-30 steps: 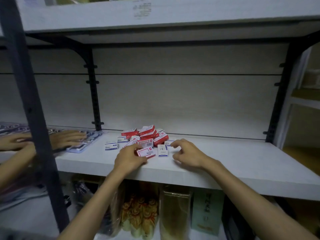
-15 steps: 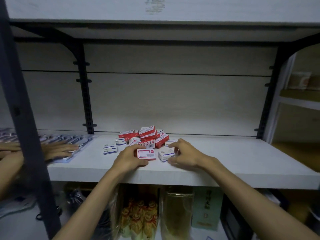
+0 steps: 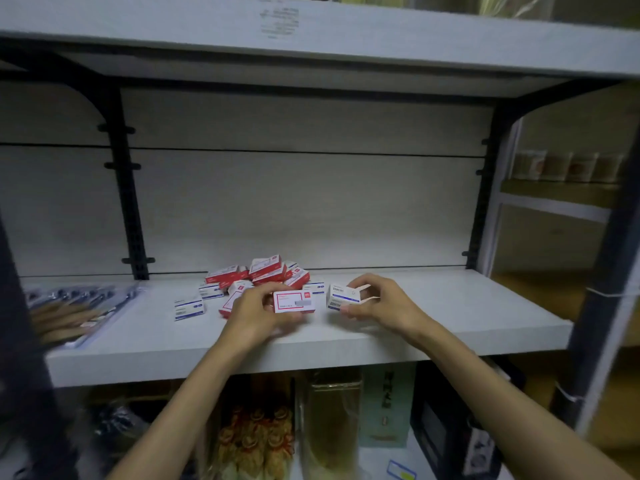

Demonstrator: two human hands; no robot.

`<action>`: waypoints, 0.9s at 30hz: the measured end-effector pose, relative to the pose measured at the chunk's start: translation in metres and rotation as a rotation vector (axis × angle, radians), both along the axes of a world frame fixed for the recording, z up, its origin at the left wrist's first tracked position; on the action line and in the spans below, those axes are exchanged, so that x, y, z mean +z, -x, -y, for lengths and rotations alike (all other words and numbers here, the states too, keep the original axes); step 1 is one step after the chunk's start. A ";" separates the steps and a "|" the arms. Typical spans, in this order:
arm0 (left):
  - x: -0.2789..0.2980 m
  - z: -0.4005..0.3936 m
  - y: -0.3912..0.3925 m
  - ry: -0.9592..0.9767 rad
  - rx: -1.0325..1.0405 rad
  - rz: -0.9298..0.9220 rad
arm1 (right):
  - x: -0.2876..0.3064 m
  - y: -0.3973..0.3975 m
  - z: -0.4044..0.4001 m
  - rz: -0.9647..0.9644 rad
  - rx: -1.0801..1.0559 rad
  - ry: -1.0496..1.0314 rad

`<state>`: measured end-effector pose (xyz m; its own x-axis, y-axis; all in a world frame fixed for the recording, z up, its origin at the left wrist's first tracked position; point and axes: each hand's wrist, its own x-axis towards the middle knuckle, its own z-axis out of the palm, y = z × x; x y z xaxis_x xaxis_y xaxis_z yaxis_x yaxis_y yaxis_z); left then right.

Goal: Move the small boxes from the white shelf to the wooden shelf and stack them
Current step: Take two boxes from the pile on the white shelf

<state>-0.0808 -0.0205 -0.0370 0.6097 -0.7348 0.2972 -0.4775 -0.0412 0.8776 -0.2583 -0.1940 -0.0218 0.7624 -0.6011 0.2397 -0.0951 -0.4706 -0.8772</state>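
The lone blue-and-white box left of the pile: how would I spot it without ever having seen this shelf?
Find the white shelf and the heap of red boxes at its middle. Left of the heap, nearer the front edge, the lone blue-and-white box stands apart, touching nothing, unlike those clustered or held.

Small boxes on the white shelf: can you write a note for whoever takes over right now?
Left hand: grips a red-and-white box, lifted off the white shelf.
Right hand: grips a blue-and-white box.
Pile of small boxes lies behind the hands; one blue-and-white box sits apart at left.
Done: no stack in view.
Left: carry all to the wooden shelf at right, stack.
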 end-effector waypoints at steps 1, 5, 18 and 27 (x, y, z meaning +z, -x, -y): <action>0.002 0.006 0.004 0.014 -0.025 0.000 | 0.003 0.012 0.000 0.050 -0.010 -0.010; 0.008 0.033 0.032 0.074 -0.150 0.033 | 0.006 0.063 0.009 0.180 -0.091 -0.005; 0.010 0.140 0.210 0.135 -0.356 0.075 | -0.002 0.254 0.080 0.202 -0.196 0.038; -0.002 0.233 0.386 0.149 -0.423 0.076 | -0.008 0.422 0.167 0.179 -0.242 0.065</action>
